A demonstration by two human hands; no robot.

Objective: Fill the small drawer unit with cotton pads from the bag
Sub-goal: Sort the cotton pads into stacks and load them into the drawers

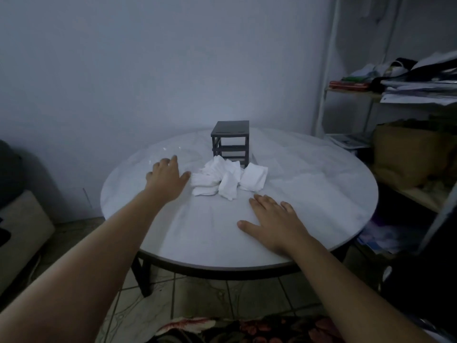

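Observation:
A small dark drawer unit (230, 141) stands toward the far side of a round white table (309, 184). Its frame looks open at the front, and I cannot make out any drawers in it. Directly in front of it lies a loose heap of white cotton pads (227, 178), touching the unit's base. My left hand (166, 178) hovers palm down just left of the heap, fingers spread, the thumb almost reaching the pads. My right hand (273, 222) rests flat on the table, nearer to me and to the right of the heap. Both hands hold nothing. No bag is visible.
A metal shelf rack (395, 95) piled with papers, clothes and a brown bag stands close to the table's right edge. A pale cushion or seat (22, 226) sits low on the left. A plain wall lies behind the table, tiled floor below.

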